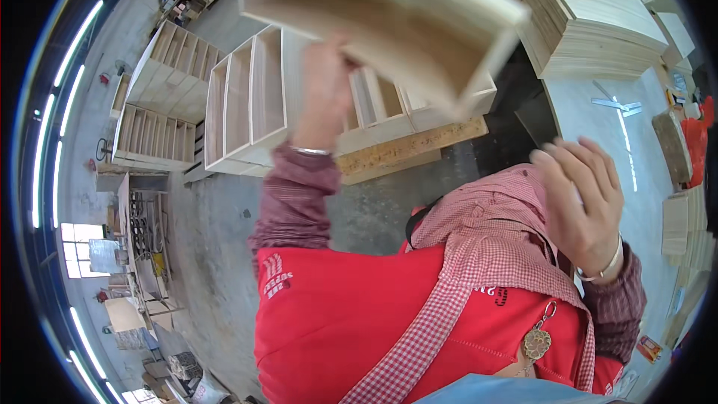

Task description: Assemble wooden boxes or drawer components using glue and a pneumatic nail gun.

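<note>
We are holding up a long, open-faced pale wood box (374,26) in our left hand (327,90), whose fingers are grasping its near long edge, left of its middle; motion is blurring the exact grip. Our right hand (587,198) is hovering well apart from the box, its fingers loosely curled and seemingly holding nothing. Just beyond and beneath the left fingers, similar wooden compartments (250,146) are standing in a row, with a thick wooden plank (419,144) lying along their near side. Beyond the right fingers, a stack of wood panels (598,41) is resting on a pale surface (587,123).

Because one hand is carrying the length off-centre, the far right end is probably wanting to dip. We should be bringing the right fingers under that end, levelling the box and keeping its corners clear of the row below.
</note>
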Available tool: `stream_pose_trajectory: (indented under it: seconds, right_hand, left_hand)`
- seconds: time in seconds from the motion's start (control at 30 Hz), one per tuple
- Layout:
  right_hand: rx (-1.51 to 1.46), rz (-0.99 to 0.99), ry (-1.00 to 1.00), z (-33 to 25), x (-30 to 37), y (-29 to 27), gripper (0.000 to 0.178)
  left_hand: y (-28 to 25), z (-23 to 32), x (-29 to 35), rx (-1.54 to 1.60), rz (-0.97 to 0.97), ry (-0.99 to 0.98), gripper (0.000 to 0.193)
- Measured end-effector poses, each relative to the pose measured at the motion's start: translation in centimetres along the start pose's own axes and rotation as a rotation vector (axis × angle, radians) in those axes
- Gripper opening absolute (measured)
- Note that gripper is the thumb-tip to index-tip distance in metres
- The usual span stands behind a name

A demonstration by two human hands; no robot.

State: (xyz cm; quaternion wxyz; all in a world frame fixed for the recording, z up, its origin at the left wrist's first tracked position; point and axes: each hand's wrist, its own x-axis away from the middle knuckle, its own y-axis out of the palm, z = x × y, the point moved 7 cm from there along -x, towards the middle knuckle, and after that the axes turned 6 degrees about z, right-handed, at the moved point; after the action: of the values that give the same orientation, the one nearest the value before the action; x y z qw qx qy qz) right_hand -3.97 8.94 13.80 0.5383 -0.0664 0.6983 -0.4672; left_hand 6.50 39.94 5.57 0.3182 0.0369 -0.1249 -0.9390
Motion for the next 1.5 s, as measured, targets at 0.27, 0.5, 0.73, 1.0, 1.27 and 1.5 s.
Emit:
stream_pose_trajectory:
  seconds: [0.27, 0.5, 0.73, 1.0, 1.27, 1.5]
  right_hand:
    - [-0.113, -0.338, 0.729, 9.3, 18.5, 3.4, 0.029]
    - [-0.206, -0.399, 1.021, 10.1, 25.0, 5.0, 0.026]
    - [-0.251, -0.464, 1.128, 9.9, 26.5, 6.5, 0.024]
    - [-0.259, -0.494, 1.131, 10.9, 27.8, 7.1, 0.023]
    - [-0.184, -0.607, 1.029, 11.7, 28.1, 7.6, 0.022]
    - [-0.215, -0.569, 0.959, 11.9, 26.6, 9.0, 0.022]
  left_hand:
    - [-15.5, -1.4, -17.7, -0.938, 0.295, 0.237, 0.025]
    - [-15.6, -4.3, -21.0, -1.372, 0.217, 0.278, 0.031]
    - [-18.7, -7.5, -22.9, -1.455, 0.165, 0.209, 0.036]
    - [-12.8, -6.8, -16.8, -1.416, 0.005, 0.610, 0.037]
    - [-12.6, -8.6, -7.3, -1.289, -0.495, 0.244, 0.039]
    - [-14.3, -8.9, -6.7, -1.725, -0.708, 0.483, 0.039]
